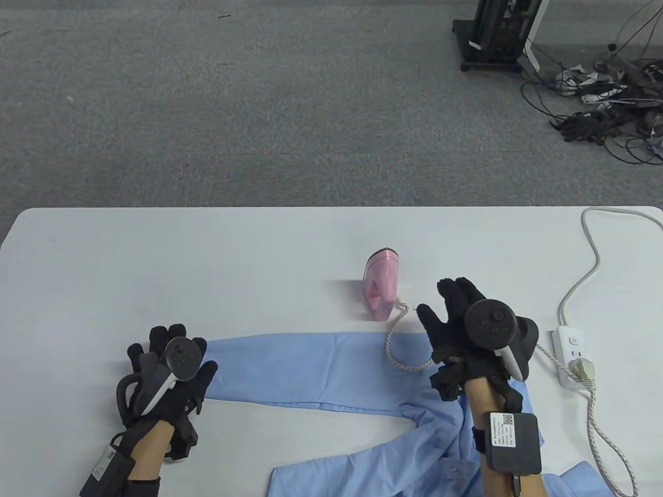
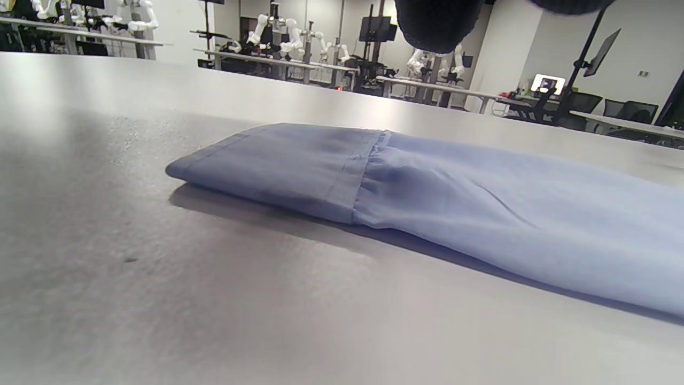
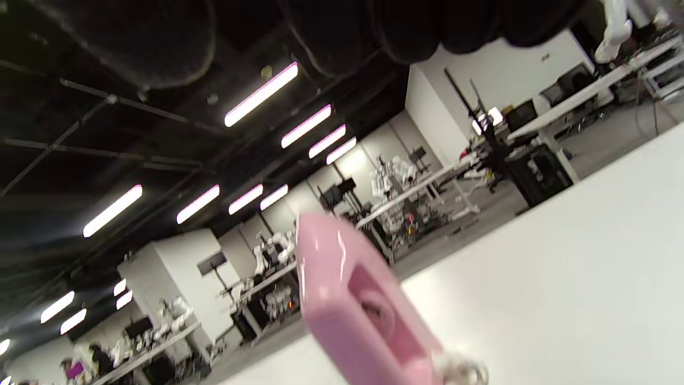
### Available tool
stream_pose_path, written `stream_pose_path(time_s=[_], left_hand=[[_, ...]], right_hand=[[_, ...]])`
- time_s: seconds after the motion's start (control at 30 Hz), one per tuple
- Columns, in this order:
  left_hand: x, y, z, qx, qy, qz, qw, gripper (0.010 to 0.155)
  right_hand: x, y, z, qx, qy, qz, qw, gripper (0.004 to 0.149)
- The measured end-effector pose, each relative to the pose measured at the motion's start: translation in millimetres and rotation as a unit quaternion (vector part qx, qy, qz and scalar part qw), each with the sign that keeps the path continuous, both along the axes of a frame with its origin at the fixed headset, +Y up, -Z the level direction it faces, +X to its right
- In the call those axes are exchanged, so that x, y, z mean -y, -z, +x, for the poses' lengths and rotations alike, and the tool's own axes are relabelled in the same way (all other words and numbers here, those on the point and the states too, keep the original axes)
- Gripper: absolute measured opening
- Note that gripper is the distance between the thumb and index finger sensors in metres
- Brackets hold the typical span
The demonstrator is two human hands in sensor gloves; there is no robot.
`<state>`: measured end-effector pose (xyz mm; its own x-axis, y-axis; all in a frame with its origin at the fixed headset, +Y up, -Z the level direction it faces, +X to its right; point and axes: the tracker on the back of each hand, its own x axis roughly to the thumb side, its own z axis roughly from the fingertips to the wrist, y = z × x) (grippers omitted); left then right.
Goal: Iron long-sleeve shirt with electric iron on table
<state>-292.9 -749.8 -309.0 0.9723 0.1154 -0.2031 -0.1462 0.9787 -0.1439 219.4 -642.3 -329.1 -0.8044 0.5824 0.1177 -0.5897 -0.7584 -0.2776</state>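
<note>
A blue shirt (image 1: pixel 362 393) is lying along the near edge of the table (image 1: pixel 207 259), one sleeve (image 2: pixel 406 187) stretching left. The left hand (image 1: pixel 171 373) is resting with fingers spread at the cuff, holding nothing. The right hand (image 1: pixel 466 326), fingers straight and empty, is hovering beside the pink iron (image 1: pixel 380 282), which is standing just beyond the shirt.

A light blue shirt sleeve (image 2: pixel 427 198) lies flat on the grey table (image 2: pixel 214 299), its stitched cuff (image 2: pixel 283 163) pointing left and the cloth gathered just behind the cuff seam. A dark gloved fingertip (image 2: pixel 435 24) hangs in from the top edge, above the sleeve and not touching it. Beyond the table stand benches with white robot arms (image 2: pixel 278 32).
</note>
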Motion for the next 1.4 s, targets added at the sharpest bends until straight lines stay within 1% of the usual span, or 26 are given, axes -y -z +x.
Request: stream_pose_path(time_s=[0.07, 0.13, 0.17, 0.27, 0.3, 0.37, 0.4, 0.47, 0.6, 0.7, 0.77, 0.83, 0.9, 1.0, 1.03, 1.07, 1.13, 1.17, 1.23, 1.3, 1.4], left_hand=[[-1, -1, 3, 0.006, 0.010, -0.003, 1.000, 0.067], [-2, -3, 6, 0.011, 0.011, 0.002, 1.000, 0.067], [-3, -4, 7, 0.012, 0.011, 0.004, 1.000, 0.067], [-3, -4, 9, 0.014, 0.013, 0.006, 1.000, 0.067], [-1, -4, 10, 0.015, 0.014, 0.002, 1.000, 0.067], [2, -4, 13, 0.016, 0.014, -0.008, 1.000, 0.067], [3, -4, 14, 0.018, 0.015, -0.010, 1.000, 0.067], [4, -4, 18, 0.025, 0.025, -0.014, 0.999, 0.067], [5, -4, 19, 0.027, 0.027, -0.017, 0.999, 0.068], [6, -4, 16, 0.022, 0.027, -0.022, 0.999, 0.068], [6, -3, 14, 0.019, 0.026, -0.022, 0.999, 0.068], [7, -3, 11, 0.013, 0.026, -0.025, 0.999, 0.068], [7, -2, 9, 0.009, 0.025, -0.030, 0.999, 0.068], [7, -2, 7, 0.004, 0.026, -0.029, 0.999, 0.068], [6, -2, 7, 0.003, 0.026, -0.029, 0.999, 0.068], [6, -2, 6, 0.002, 0.026, -0.029, 0.999, 0.068], [6, -2, 6, 0.001, 0.027, -0.029, 0.999, 0.068], [6, -2, 6, -0.001, 0.027, -0.030, 0.999, 0.068], [6, -2, 6, -0.006, 0.031, -0.034, 0.999, 0.068], [5, -3, 5, -0.006, 0.035, -0.033, 0.999, 0.068], [3, -3, 5, -0.006, 0.031, -0.030, 0.999, 0.068]], right_hand=[[-7, -10, 17, 0.030, -0.015, 0.017, 0.999, 0.074], [-6, -18, 45, 0.075, -0.051, 0.022, 0.996, 0.075], [-3, -21, 55, 0.090, -0.060, 0.021, 0.994, 0.075], [17, -29, 99, 0.151, -0.070, 0.010, 0.986, 0.075], [24, -31, 116, 0.170, -0.059, -0.007, 0.984, 0.075], [36, -32, 139, 0.197, -0.047, -0.036, 0.979, 0.075], [40, -32, 146, 0.208, -0.048, -0.045, 0.976, 0.076], [51, -30, 160, 0.226, -0.047, -0.085, 0.969, 0.076], [65, -25, 174, 0.246, -0.050, -0.135, 0.958, 0.077], [66, -21, 185, 0.262, -0.029, -0.139, 0.955, 0.077], [68, -16, 189, 0.269, -0.040, -0.146, 0.951, 0.077], [73, -7, 191, 0.274, -0.070, -0.178, 0.942, 0.077], [81, 2, 193, 0.274, -0.091, -0.229, 0.930, 0.076], [91, 12, 195, 0.277, -0.105, -0.263, 0.918, 0.075], [97, 16, 196, 0.276, -0.115, -0.282, 0.912, 0.077], [103, 21, 197, 0.261, -0.118, -0.321, 0.903, 0.079], [109, 25, 199, 0.246, -0.123, -0.365, 0.889, 0.081], [111, 27, 199, 0.242, -0.123, -0.377, 0.886, 0.082], [113, 30, 199, 0.239, -0.126, -0.386, 0.882, 0.082], [114, 31, 202, 0.229, -0.094, -0.386, 0.889, 0.083], [113, 31, 210, 0.229, -0.052, -0.388, 0.891, 0.076]])
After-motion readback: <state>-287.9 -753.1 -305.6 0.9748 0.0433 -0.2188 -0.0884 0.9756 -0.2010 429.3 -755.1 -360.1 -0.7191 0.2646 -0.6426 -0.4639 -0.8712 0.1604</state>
